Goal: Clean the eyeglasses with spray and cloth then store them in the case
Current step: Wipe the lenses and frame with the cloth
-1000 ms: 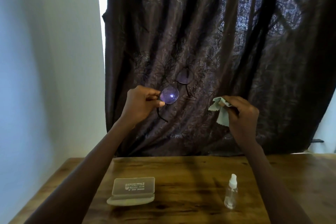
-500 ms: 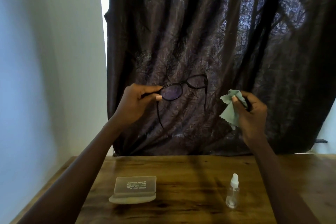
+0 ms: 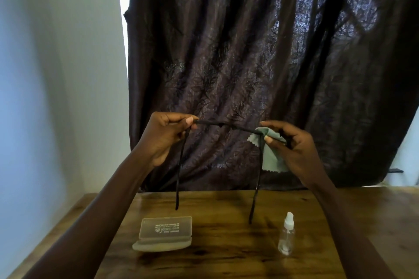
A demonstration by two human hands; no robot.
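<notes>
I hold the black-framed eyeglasses in the air above the table, seen edge-on, with both temples unfolded and pointing down toward me. My left hand pinches the frame's left end. My right hand holds the pale green cloth and pinches the frame's right end through it. The beige glasses case lies shut on the table at lower left. A small clear spray bottle with a white cap stands at lower right.
A wooden table spreads below my arms. A dark brown curtain hangs behind it, with a pale wall to the left. A strip of bright window shows at the curtain's left edge.
The glasses have tilted from lens-facing to edge-on, with the temples now hanging toward me. My right hand moved left with the cloth and now grips the frame's right end.
</notes>
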